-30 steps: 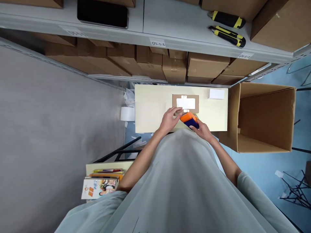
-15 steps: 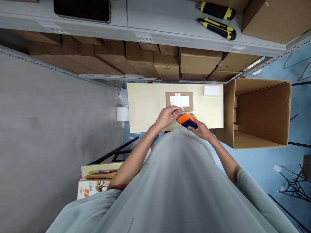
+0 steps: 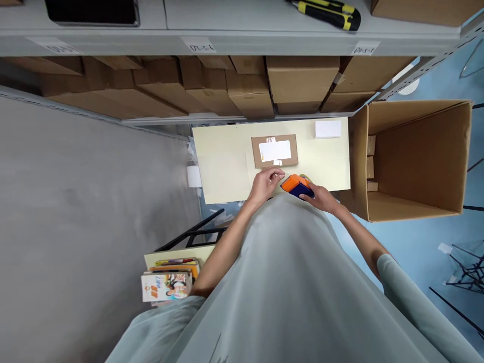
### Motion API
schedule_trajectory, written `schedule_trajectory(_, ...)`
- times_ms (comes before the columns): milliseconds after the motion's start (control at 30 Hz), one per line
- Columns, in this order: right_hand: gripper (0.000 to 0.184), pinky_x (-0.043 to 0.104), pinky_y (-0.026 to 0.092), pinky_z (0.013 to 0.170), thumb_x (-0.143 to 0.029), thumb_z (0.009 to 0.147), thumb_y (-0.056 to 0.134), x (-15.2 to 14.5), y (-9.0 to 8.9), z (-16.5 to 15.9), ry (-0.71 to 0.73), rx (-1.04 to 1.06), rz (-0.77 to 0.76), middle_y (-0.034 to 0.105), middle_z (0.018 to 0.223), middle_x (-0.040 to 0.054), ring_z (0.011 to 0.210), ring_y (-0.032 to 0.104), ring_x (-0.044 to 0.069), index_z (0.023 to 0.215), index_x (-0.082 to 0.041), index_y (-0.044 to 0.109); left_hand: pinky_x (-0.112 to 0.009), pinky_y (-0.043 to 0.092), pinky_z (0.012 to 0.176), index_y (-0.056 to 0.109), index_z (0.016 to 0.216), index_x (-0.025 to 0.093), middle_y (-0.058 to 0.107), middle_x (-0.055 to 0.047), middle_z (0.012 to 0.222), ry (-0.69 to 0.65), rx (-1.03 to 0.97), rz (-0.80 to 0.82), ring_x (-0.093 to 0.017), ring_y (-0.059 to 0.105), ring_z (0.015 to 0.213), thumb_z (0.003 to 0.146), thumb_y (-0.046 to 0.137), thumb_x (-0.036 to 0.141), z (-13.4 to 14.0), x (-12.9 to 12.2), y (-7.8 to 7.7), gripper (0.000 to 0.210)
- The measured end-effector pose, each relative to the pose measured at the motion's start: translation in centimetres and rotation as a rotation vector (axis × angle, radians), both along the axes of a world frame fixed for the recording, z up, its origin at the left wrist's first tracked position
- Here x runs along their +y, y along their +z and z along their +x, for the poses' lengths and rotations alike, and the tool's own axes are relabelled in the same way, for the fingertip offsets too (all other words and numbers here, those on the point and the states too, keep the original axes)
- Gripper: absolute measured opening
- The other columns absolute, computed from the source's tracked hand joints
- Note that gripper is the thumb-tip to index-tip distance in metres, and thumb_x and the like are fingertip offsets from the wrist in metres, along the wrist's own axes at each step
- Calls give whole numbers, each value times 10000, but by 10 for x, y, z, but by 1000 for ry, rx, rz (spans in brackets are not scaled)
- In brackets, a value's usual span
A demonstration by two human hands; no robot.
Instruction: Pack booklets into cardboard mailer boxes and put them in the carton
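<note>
My right hand point(image 3: 322, 197) grips a hand-held dispenser point(image 3: 297, 186), orange on top and dark blue below, with a yellowish rounded edge showing behind it. The dispenser is close to my body at the table's near edge. My left hand point(image 3: 265, 184) is just left of it, with fingers curled and thumb and fingertips drawn together; anything between them is too small to make out. Beyond that hand a flat brown cardboard box point(image 3: 256, 153) lies on the cream table point(image 3: 223, 171). It carries a large white label point(image 3: 275, 150) and small white stickers at its far and near edges.
A white stack of paper or small box point(image 3: 327, 129) lies at the table's far right. Right of the table stands a big open carton point(image 3: 419, 161) with small boxes inside. Ahead, a grey shelf point(image 3: 242, 43) holds cartons, a utility knife point(image 3: 328, 13) and a black device point(image 3: 93, 11). Books point(image 3: 167, 286) are stacked lower left.
The view has shifted and turned slightly. My left hand's fingers have curled in more and sit farther from the box. The dispenser stays in my right hand.
</note>
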State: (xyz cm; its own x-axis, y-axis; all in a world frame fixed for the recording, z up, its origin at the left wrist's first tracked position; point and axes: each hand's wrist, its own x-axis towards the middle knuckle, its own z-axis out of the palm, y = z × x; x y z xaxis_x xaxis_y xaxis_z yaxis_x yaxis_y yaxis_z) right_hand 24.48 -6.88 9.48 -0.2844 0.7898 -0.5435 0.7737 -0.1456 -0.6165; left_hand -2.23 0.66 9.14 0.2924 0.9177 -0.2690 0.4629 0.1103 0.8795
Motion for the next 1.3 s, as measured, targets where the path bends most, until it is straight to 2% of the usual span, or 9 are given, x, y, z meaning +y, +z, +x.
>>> schedule_trajectory(100,333,360,503,680,-556,1096,615,-10,-4,11,81,-20,31,763,916,76,772,710,288,1152,-228,628,-348,563,826,819,993,233,825,-60,1034,56,-21,-49,-206,674,841,992,722,390,9,-15,-6,185)
schedule_trajectory(267,337,381,525,712,-557,1110,587,-16,-3,32,173,-41,43,779,982,115,871,742,327,1133,-223,617,-342,554,815,826,963,237,818,-63,997,141,-76,-72,-198,648,800,974,745,427,22,-32,-19,207)
schedule_trajectory(400,397,410,558,779,-539,1112,584,-19,-5,63,180,-102,24,809,1100,151,965,774,366,1306,-197,637,-329,544,840,828,972,230,808,-63,982,257,-81,-38,-191,641,814,959,773,484,19,-35,-33,260)
schedule_trajectory(533,481,443,584,894,-505,1113,591,-17,-21,90,234,-142,62,809,1226,180,1108,780,393,1449,-161,604,-307,527,807,816,931,222,755,-37,866,310,-91,-94,-174,592,752,903,826,520,21,-42,-55,299)
schedule_trajectory(633,484,497,576,976,-485,1120,574,-1,-40,100,306,-239,146,811,1210,216,1155,763,418,1429,-114,608,-300,529,826,790,902,222,733,-28,847,401,-126,-149,-172,605,767,903,827,510,37,-52,-74,291)
schedule_trajectory(800,408,524,515,1077,-424,1137,530,41,-71,107,467,-359,293,810,1147,263,1067,768,393,1278,-60,651,-266,478,744,761,854,215,724,-23,863,549,-185,-241,-155,595,756,846,897,396,63,-58,-110,227)
schedule_trajectory(967,459,530,488,1101,-391,1136,527,64,-95,108,599,-356,378,808,1200,282,1128,766,401,1378,-8,604,-256,420,677,755,810,209,642,16,749,745,-190,-224,-132,502,682,804,926,314,72,-50,-145,200)
schedule_trajectory(1167,517,532,467,1124,-375,1144,480,82,-117,106,623,-387,393,787,1272,300,1186,758,409,1464,29,528,-256,468,693,749,826,205,677,-13,807,883,-273,-172,-132,537,718,791,914,332,90,-44,-172,212)
schedule_trajectory(1300,492,534,444,1116,-375,1147,438,102,-125,102,659,-406,378,794,1222,280,1130,756,411,1411,19,565,-255,511,749,740,868,198,675,-13,831,1010,-299,-159,-123,557,744,819,885,284,103,-40,-186,176)
